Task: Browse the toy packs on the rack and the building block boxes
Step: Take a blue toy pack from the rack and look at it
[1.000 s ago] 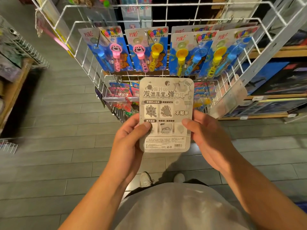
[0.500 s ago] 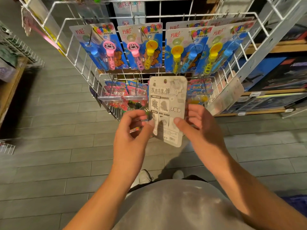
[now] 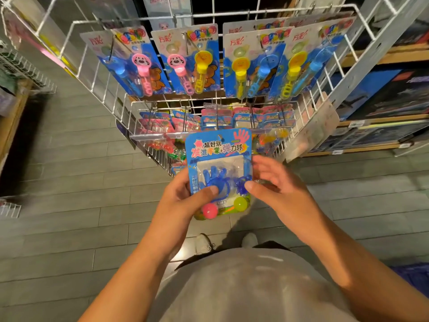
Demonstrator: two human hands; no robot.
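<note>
Toy pack [image 3: 219,163] with the blue hand toy is held upright between both hands, front side to the person, its long axis pointing up toward the rack [image 3: 209,108] just behind it. Left hand [image 3: 183,201] grips the lower left edge, thumb pressed on the blister; right hand [image 3: 276,189] has its thumb at the right edge and loose, spread fingers, so the left one seems to carry it. Above the pack hang the bubble wand packs [image 3: 192,59]. To the right of the pack, shelves hold dark boxes [image 3: 394,98], probably the building blocks. Returning the pack means finding a hook among the crowded lower packs [image 3: 232,119].
</note>
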